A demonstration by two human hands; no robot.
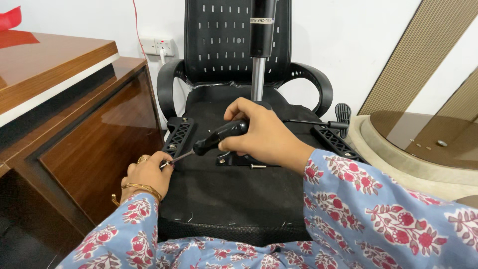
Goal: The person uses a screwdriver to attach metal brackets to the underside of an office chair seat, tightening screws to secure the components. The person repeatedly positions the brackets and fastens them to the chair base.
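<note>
Gripping the screwdriver (215,139) handle, right hand (261,134) was closed, shaft angled down-left over the upturned seat underside (224,192). Left hand (148,173) pinched the tip at the armrest bracket (178,137). Loose screw (258,166) lay just beside the right hand; gas cylinder (260,45) stood upright beyond.

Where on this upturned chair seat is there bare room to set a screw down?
The bare patch is the near half of the seat underside, between the loose screw and the front edge. It is crowded farther up: the right hand holds the screwdriver, the left hand pinches its tip beside the armrest bracket.
</note>
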